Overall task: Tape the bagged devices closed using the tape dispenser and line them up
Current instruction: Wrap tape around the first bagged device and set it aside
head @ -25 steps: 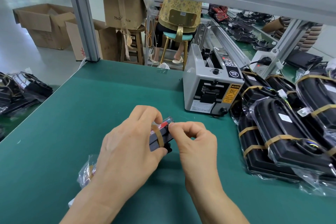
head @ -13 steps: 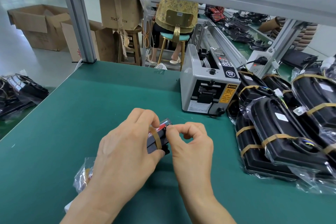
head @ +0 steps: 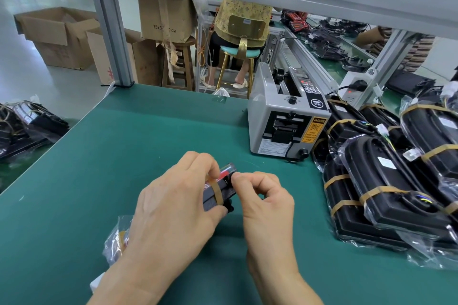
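A bagged black device [head: 218, 190] with a red part lies on the green mat [head: 124, 156] in the middle. My left hand [head: 173, 210] grips it from the left, fingers over its top, beside a tan tape band wrapped round it. My right hand [head: 262, 200] pinches its right end with curled fingers. The bag's lower end [head: 117, 240] sticks out under my left wrist. The grey tape dispenser [head: 285, 116] stands behind and to the right, apart from both hands.
A pile of taped bagged devices [head: 386, 181] fills the right side of the mat. More bagged items [head: 27, 124] lie on a bench at the left. A person sits on a stool [head: 238, 54] beyond the table. Cardboard boxes [head: 59, 34] stand on the floor.
Both hands stay on the bagged device. My right fingers have shifted slightly at its right end. The view has drifted a little.
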`<action>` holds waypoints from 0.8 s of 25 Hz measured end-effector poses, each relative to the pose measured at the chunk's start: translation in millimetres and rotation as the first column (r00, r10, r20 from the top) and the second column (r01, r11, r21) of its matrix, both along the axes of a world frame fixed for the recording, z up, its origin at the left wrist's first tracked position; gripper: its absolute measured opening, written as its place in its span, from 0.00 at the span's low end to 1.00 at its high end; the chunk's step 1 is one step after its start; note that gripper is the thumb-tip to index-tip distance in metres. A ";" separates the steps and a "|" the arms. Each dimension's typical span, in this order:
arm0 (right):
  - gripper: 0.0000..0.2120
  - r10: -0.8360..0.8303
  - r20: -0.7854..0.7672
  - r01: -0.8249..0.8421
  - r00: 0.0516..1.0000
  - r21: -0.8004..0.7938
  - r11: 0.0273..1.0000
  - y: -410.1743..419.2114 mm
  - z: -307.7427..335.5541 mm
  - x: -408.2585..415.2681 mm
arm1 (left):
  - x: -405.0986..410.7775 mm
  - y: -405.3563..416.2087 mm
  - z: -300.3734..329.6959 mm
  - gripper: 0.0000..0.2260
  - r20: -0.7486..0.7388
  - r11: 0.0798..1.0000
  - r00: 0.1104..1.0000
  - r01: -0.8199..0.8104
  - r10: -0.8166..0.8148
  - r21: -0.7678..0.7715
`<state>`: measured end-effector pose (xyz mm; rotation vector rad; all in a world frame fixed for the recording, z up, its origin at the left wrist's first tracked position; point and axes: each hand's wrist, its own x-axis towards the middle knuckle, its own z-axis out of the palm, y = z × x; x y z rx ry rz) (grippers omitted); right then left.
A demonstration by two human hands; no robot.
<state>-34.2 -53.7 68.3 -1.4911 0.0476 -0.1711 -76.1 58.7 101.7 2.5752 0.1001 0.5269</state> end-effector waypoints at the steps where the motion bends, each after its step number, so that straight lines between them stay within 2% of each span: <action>1: 0.09 -0.002 -0.002 0.002 1.000 -0.010 1.000 -0.1 -0.3 0.0 | -0.3 -0.2 0.1 0.22 0.001 1.000 1.000 0.002 -0.002 0.000; 10: 0.08 -0.048 0.040 0.051 0.998 -0.084 0.995 1.1 2.5 -0.9 | -0.3 -0.6 0.7 0.21 0.014 1.000 1.000 -0.001 0.001 -0.005; 16: 0.07 -0.078 0.029 0.082 0.997 -0.201 0.976 3.8 4.3 -5.7 | -0.9 -1.4 1.8 0.21 -0.002 1.000 1.000 -0.004 0.004 -0.004; 18: 0.05 -0.113 -0.008 0.111 0.994 -0.129 0.985 -0.4 2.3 -1.6 | -1.2 -0.6 1.0 0.21 -0.017 1.000 1.000 -0.015 0.015 -0.016; 20: 0.03 -0.154 -0.033 0.154 0.988 0.022 0.988 -9.6 1.0 5.7 | -1.2 -0.2 -0.1 0.21 -0.026 1.000 1.000 -0.015 0.014 -0.024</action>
